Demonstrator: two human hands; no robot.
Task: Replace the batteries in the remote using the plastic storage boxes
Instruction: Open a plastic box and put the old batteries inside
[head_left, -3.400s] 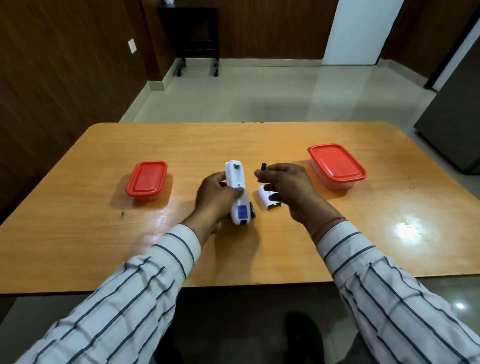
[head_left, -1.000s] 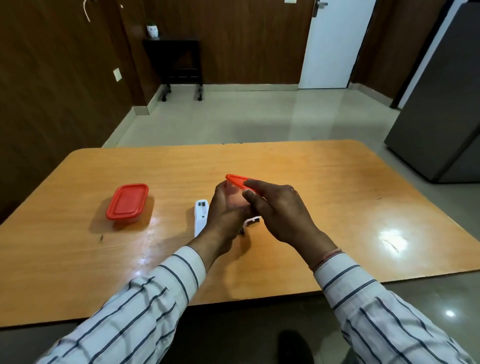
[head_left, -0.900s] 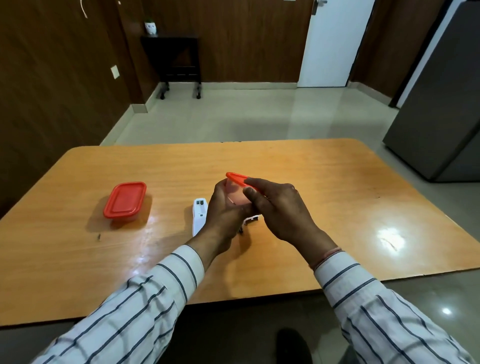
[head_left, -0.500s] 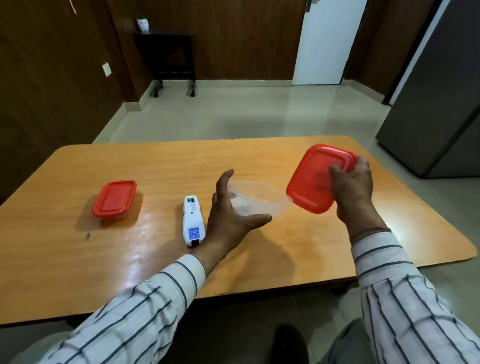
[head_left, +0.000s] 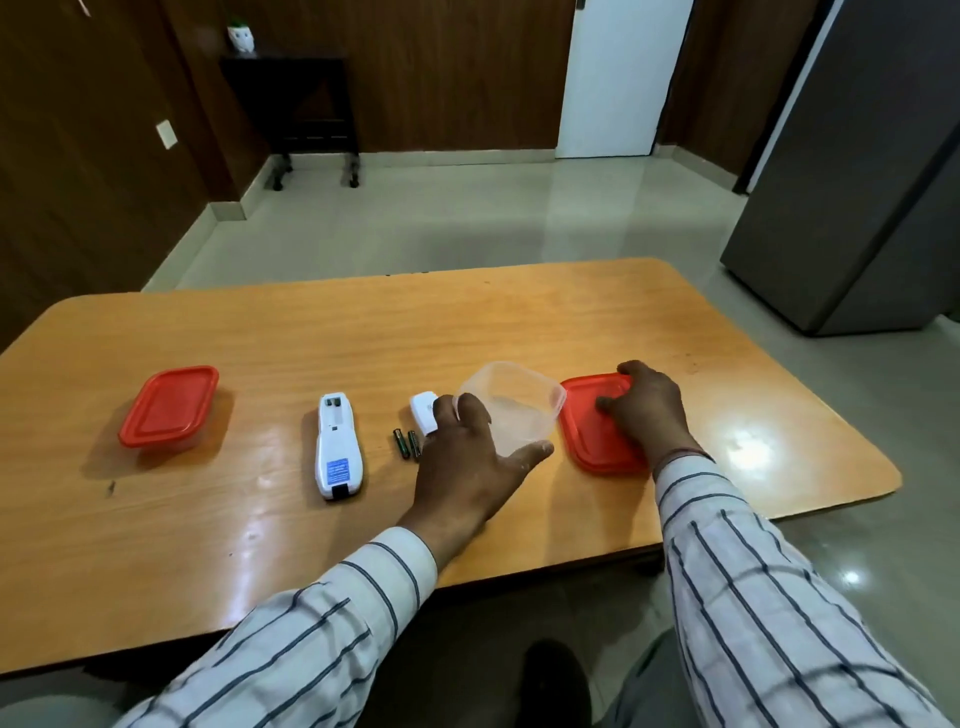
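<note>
At frame centre the left hand (head_left: 462, 457) closes its grip on the clear open box (head_left: 511, 402); the right hand (head_left: 644, 410) lies flat, grip open, on the red lid (head_left: 597, 441). The remote (head_left: 336, 449), compartment bare, lies left of two batteries (head_left: 407, 442) on the table (head_left: 260, 545).

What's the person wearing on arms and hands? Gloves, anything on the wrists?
Both arms are in long white shirt sleeves with thin dark stripes, cuffs at the wrists. The left hand and right hand are bare, no gloves. A thin reddish band shows at the right wrist, just above the cuff.

Left hand (head_left: 467, 457) curled, right hand (head_left: 644, 410) flat, fingers (head_left: 605, 404) spread.
</note>
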